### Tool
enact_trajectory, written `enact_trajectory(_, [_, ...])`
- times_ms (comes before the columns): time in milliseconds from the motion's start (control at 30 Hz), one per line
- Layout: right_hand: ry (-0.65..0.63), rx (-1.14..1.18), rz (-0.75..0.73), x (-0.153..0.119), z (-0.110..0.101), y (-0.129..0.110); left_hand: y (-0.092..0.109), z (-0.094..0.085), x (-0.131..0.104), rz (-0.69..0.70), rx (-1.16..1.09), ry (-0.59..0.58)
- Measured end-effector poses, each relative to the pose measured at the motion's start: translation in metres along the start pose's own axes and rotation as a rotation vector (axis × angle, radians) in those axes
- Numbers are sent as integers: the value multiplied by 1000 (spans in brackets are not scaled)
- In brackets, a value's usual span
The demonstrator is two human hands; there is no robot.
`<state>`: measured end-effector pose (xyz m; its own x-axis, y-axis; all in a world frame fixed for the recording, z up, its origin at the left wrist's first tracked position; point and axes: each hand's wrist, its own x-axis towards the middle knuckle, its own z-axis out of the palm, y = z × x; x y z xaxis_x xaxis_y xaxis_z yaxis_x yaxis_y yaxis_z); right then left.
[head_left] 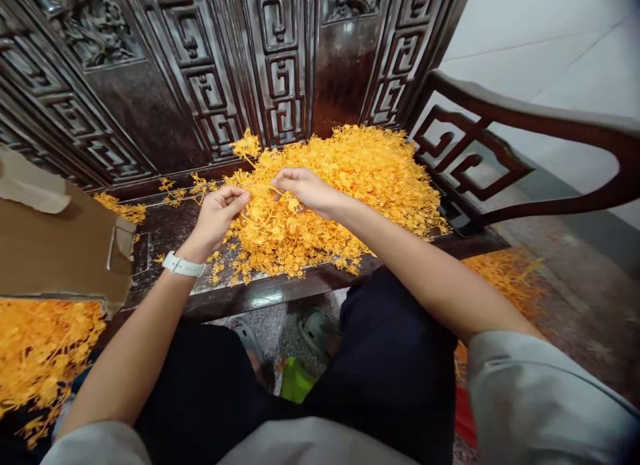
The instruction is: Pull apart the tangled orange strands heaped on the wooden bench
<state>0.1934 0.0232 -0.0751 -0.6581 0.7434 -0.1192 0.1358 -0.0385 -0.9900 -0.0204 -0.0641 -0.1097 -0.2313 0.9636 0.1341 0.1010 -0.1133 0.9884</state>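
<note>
A large heap of yellow-orange plastic flower pieces [370, 178] covers much of the dark wooden bench in front of me. My left hand [219, 215], with a white band on its wrist, is closed in a pinch at the heap's left side. From the right, my right hand [305, 188] reaches in with thumb and forefinger pinched together. A thin yellow flower stem [261, 186] runs between the fingertips of both hands. Just behind them, a sprig with a flower head [246, 145] sticks up. The exact grip at the fingertips is partly hidden.
A cardboard box [55, 252] stands at the left, with more yellow pieces [45, 345] below it. The carved bench back [210, 72] rises behind the heap, and an armrest [540, 112] curves along the right. Orange stems [510, 278] lie lower right.
</note>
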Motion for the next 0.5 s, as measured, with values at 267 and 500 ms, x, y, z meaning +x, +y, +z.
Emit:
enact_trajectory(267, [48,116,-71,16,-20,11,2,-17,2,191,378,124])
enact_trajectory(500, [12,187,-58,13,-23,12,8,-24,-6,381,867,-6])
